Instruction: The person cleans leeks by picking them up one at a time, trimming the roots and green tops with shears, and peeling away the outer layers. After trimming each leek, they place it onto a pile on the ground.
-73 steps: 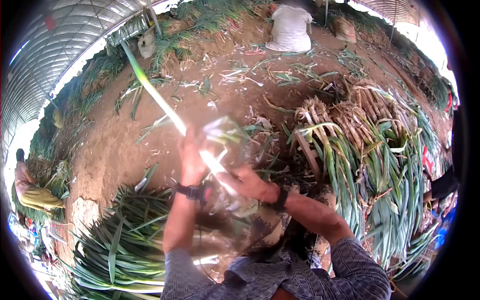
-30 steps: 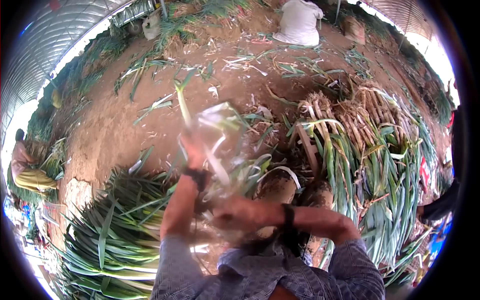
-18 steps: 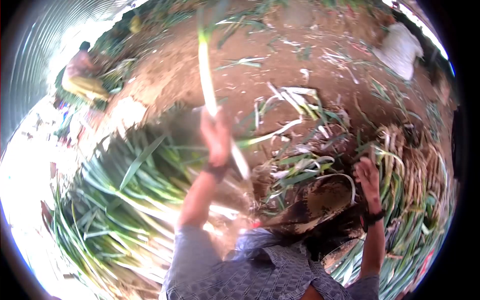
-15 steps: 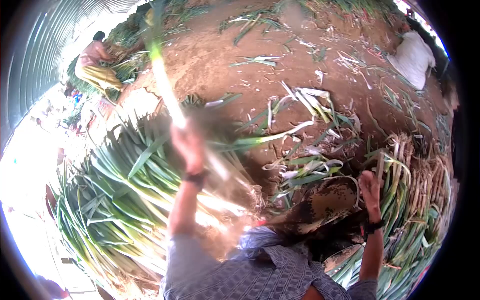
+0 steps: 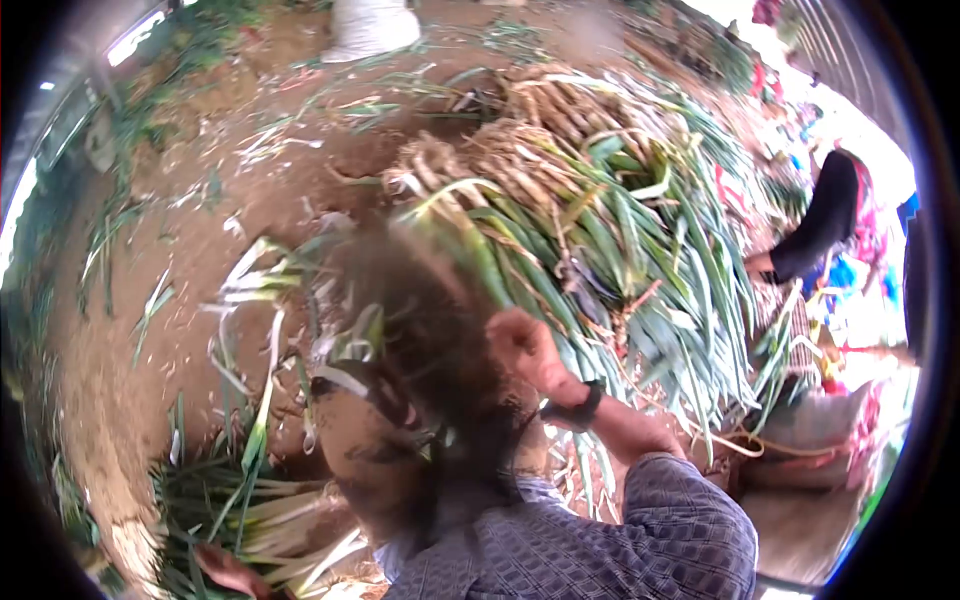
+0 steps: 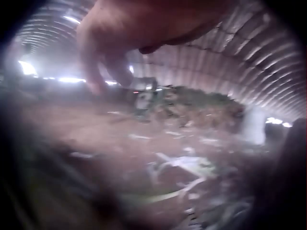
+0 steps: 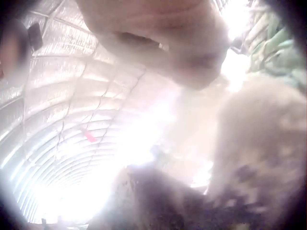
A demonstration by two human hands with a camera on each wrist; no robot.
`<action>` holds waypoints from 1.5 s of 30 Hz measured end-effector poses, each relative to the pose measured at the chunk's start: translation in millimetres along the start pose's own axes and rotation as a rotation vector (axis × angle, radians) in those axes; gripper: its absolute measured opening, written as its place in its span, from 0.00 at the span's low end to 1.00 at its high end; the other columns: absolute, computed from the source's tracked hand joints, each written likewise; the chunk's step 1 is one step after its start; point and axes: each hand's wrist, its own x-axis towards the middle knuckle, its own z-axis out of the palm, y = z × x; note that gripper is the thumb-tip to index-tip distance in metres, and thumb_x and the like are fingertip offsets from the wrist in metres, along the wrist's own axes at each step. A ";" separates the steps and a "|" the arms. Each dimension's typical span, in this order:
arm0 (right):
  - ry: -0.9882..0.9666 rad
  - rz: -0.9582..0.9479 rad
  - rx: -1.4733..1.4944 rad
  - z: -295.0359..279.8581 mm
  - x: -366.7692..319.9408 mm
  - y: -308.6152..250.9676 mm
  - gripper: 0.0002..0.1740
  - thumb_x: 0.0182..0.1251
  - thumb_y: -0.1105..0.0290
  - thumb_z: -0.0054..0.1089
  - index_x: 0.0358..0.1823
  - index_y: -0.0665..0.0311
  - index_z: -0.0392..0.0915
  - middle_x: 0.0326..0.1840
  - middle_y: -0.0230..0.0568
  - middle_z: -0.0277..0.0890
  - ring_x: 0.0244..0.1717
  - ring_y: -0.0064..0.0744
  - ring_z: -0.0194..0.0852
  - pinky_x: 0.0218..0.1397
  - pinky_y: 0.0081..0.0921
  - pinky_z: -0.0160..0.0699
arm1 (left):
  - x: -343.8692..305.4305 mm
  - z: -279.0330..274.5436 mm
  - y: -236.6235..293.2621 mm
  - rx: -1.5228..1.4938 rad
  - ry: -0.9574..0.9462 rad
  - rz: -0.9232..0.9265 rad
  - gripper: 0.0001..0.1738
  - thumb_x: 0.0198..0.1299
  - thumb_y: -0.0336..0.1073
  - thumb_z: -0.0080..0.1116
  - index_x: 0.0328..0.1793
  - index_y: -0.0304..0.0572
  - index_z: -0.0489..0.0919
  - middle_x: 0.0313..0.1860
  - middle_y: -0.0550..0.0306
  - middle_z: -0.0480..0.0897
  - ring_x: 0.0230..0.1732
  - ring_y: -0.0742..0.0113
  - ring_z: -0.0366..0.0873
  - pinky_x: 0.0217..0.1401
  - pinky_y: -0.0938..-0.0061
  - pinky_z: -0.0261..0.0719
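Green and white leek-like stalks lie in a low pile on the ground at the person's left, white stems toward the person's body and dark leaves pointing away. The left hand is over this pile near the bottom edge of the head view, its fingers extended rather than curled. The left wrist view is badly smeared, so I cannot tell whether the fingertips touch the stalks.

Well apart from it, the right hand is raised in front of the body with its fingers loosely curled, just beside the hanging leaves of a larger heap. That heap has brown, fibrous roots gathered at its far end and long blue-green leaves spilling toward the person. A black band circles the right wrist.

Between the two lots are the person's mottled trousers, partly lost in a dark blur. Pale trimmings are strewn over the brown soil, and a white sack stands beyond them. Toward the right edge, another person's dark sleeve reaches in. Both wrist views show a ribbed, arched roof overhead.
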 end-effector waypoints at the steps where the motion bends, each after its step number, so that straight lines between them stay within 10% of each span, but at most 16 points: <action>1: 0.041 0.045 0.025 -27.9 -5.8 3.8 0.09 0.71 0.79 0.56 0.50 0.62 0.77 0.33 0.21 0.72 0.31 0.13 0.66 0.33 0.17 0.67 | 34.8 79.5 50.7 -0.225 -0.084 -0.344 0.37 0.64 0.46 0.61 0.74 0.30 0.68 0.66 0.42 0.75 0.61 0.54 0.77 0.55 0.66 0.83; 3: 0.104 0.067 -0.114 -77.3 -17.6 16.9 0.08 0.71 0.78 0.58 0.49 0.64 0.78 0.33 0.22 0.74 0.32 0.13 0.68 0.33 0.17 0.68 | 81.3 212.2 117.9 -0.401 -0.420 -0.335 0.27 0.71 0.41 0.55 0.72 0.35 0.71 0.69 0.42 0.74 0.64 0.51 0.76 0.62 0.56 0.80; 6: 0.132 -0.033 -0.444 -132.6 -44.4 51.8 0.06 0.71 0.77 0.59 0.47 0.65 0.78 0.36 0.27 0.78 0.36 0.16 0.73 0.38 0.20 0.75 | 116.5 380.4 279.3 -0.558 -0.592 -0.400 0.23 0.71 0.38 0.57 0.66 0.29 0.76 0.52 0.48 0.83 0.49 0.63 0.82 0.51 0.68 0.83; 10: 0.288 0.049 -0.612 -159.8 -55.4 55.1 0.03 0.67 0.77 0.63 0.41 0.66 0.79 0.35 0.37 0.81 0.38 0.25 0.80 0.43 0.26 0.81 | 100.7 505.0 402.9 -0.720 -1.147 -0.538 0.19 0.72 0.46 0.58 0.57 0.37 0.79 0.47 0.50 0.86 0.41 0.64 0.87 0.39 0.72 0.87; 12: 0.354 0.153 -0.923 -167.6 -44.7 52.5 0.11 0.62 0.72 0.66 0.45 0.65 0.78 0.41 0.49 0.82 0.44 0.49 0.85 0.45 0.39 0.83 | 62.4 547.0 425.6 -0.749 -1.345 -0.466 0.18 0.73 0.44 0.56 0.57 0.37 0.79 0.45 0.50 0.87 0.40 0.65 0.88 0.34 0.74 0.88; 16: 0.192 0.269 -1.146 -186.3 -41.2 97.6 0.16 0.61 0.68 0.67 0.50 0.61 0.79 0.46 0.51 0.81 0.47 0.53 0.82 0.46 0.45 0.81 | -11.3 559.9 463.2 -0.705 -1.728 -0.254 0.11 0.72 0.37 0.56 0.50 0.37 0.81 0.42 0.55 0.87 0.39 0.68 0.86 0.36 0.77 0.84; 18: 0.162 0.423 -0.925 -185.6 -32.0 84.8 0.18 0.60 0.66 0.68 0.51 0.61 0.79 0.47 0.46 0.81 0.46 0.53 0.82 0.49 0.44 0.81 | -50.2 556.0 456.9 -0.766 -1.525 0.205 0.12 0.70 0.39 0.58 0.44 0.37 0.81 0.34 0.53 0.85 0.29 0.65 0.81 0.36 0.68 0.79; 24: 0.142 0.104 -0.620 -229.2 -22.2 147.1 0.11 0.57 0.77 0.68 0.36 0.61 0.73 0.31 0.27 0.71 0.34 0.20 0.68 0.37 0.24 0.69 | -73.9 571.3 478.1 -0.709 -1.577 0.163 0.13 0.67 0.43 0.60 0.38 0.41 0.80 0.30 0.48 0.84 0.31 0.55 0.85 0.35 0.61 0.80; 30: 0.321 0.184 -0.944 -181.1 -9.7 42.9 0.19 0.59 0.73 0.67 0.53 0.64 0.82 0.34 0.35 0.81 0.35 0.27 0.76 0.40 0.30 0.75 | -81.1 584.8 500.8 -0.936 -1.585 0.041 0.18 0.67 0.46 0.64 0.42 0.34 0.78 0.27 0.46 0.82 0.29 0.53 0.83 0.36 0.59 0.80; 34: 0.315 0.080 -0.716 -136.2 -16.6 3.0 0.10 0.57 0.78 0.70 0.41 0.65 0.83 0.38 0.35 0.82 0.41 0.28 0.78 0.49 0.30 0.75 | -71.9 559.3 511.4 -0.905 -1.634 0.120 0.23 0.67 0.47 0.65 0.51 0.33 0.74 0.41 0.42 0.84 0.36 0.58 0.83 0.41 0.64 0.80; 39: 0.185 0.197 -0.640 -62.7 -7.0 -64.2 0.08 0.60 0.74 0.72 0.38 0.65 0.81 0.33 0.32 0.79 0.35 0.22 0.75 0.40 0.24 0.73 | -42.0 536.3 508.1 -1.421 -1.814 -0.340 0.40 0.69 0.35 0.63 0.82 0.37 0.56 0.51 0.57 0.83 0.48 0.73 0.77 0.56 0.74 0.78; 45: -0.075 0.327 -0.626 -44.5 -3.0 -90.1 0.15 0.60 0.71 0.74 0.45 0.67 0.79 0.38 0.37 0.81 0.37 0.23 0.79 0.38 0.22 0.76 | -47.6 523.5 494.7 -1.377 -1.486 -0.420 0.27 0.70 0.34 0.59 0.72 0.30 0.69 0.32 0.55 0.83 0.31 0.74 0.79 0.37 0.77 0.80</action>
